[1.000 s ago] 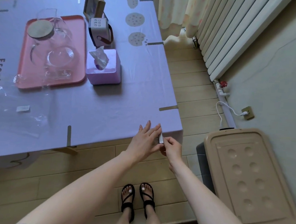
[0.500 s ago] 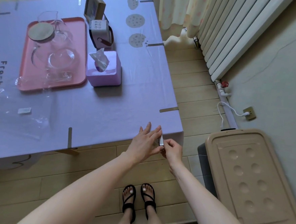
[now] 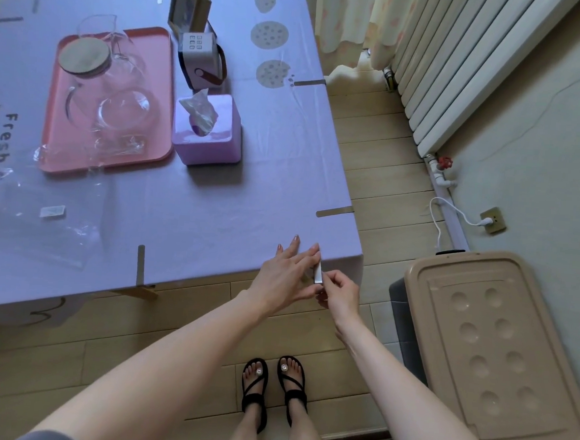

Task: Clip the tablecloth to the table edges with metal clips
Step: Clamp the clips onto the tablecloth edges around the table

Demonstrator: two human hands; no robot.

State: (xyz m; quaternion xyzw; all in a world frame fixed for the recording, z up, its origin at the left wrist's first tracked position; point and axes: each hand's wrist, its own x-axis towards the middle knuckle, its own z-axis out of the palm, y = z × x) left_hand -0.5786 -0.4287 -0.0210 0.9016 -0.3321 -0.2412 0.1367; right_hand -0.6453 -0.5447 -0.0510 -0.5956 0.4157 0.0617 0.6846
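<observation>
**Q:** Where is the work item, and how is it held?

**A:** The narrow flat silver metal clip (image 3: 318, 274) stands at the near table edge, close to the right-hand corner. It rests against the hem of the thin lilac fabric tablecloth (image 3: 213, 211). The right hand (image 3: 340, 292) pinches the clip's lower end between thumb and curled fingers. The left hand (image 3: 286, 274) lies just beside it, fingers straight and slightly spread, pressing the cloth flat on the tabletop.

**Q:** How will the parts handle?

**A:** By appearance, the clip is light, stiff and springy. Its smooth surface may slip in a fingertip pinch. The tablecloth is soft and thin, with no stiffness of its own, so it is likely to drag and bunch when pushed.

**Q:** Where should hold be taken?

**A:** Grip the clip at its lower end, leaving the upper blade free to slide over the cloth. Place the flat hand beside the clip, not under it. Whether the clip's mouth has caught the edge cannot be told, because the left fingers hide it.

**Q:** Is there a reference for correct seating?

**A:** Yes. The fitted grey strip clips on the near edge (image 3: 140, 264) and the right edge (image 3: 333, 211) lie flat on the cloth, square to the edge.
</observation>
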